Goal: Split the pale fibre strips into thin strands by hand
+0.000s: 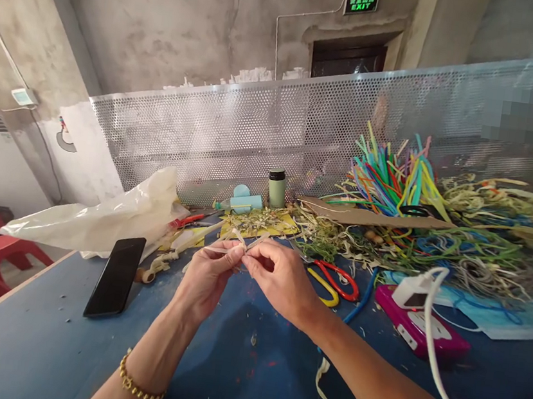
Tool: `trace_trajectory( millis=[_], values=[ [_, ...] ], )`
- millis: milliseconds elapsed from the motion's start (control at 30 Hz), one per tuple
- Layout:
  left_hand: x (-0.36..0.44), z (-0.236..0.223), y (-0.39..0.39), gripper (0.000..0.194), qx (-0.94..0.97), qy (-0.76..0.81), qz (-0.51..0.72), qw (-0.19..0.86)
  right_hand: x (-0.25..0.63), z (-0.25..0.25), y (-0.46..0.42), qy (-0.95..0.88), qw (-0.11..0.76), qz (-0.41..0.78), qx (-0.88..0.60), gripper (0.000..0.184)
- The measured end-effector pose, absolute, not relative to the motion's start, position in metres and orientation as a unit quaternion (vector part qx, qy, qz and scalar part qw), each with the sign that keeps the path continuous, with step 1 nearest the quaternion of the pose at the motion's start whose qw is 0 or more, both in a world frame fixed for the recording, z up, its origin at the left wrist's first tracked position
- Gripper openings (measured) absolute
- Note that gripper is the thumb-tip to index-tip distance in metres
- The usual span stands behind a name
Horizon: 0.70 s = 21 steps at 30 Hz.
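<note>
Above the middle of the blue table (244,378), both hands meet fingertip to fingertip. My left hand (211,277), with a gold bead bracelet at the wrist, pinches a pale, flat strip of dried plant fibre (238,237). My right hand (280,279) is closed in a pinch on the same strip, right beside the left thumb. Ends of the strip stick out above and to the left of the fingers. Just right of my right hand lie scissors with red and yellow handles (341,283). Behind the hands is a heap of dried flower-like pieces (264,222).
A black phone (115,278) and a plastic bag (98,224) lie left. Purple power strip (421,322) with a white charger (413,292) sits right. Coloured pipe cleaners (390,176), tangled fibres (479,245) and a green bottle (277,189) stand before a perforated metal screen (220,135).
</note>
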<state>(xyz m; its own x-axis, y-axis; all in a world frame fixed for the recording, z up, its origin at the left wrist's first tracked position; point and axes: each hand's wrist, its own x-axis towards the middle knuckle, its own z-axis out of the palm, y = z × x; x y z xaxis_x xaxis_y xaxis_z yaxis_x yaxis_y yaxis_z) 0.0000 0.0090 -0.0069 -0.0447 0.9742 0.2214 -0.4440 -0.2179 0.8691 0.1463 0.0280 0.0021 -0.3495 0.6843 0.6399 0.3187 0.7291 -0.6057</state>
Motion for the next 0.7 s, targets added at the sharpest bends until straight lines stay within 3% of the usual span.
trace_trajectory(
  millis=[500,700],
  values=[
    [-0.0019,-0.0071,0.0120,0.020,0.404,0.289,0.666,0.556,0.1482,0.0059,0.0246,-0.806,0.431,0.243,-0.324,0.023],
    [-0.0030,-0.0058,0.0101,0.020,0.413,0.307,0.685,0.516,0.1564,0.0125,0.0257,-0.776,0.536,0.136,-0.304,0.029]
  ],
)
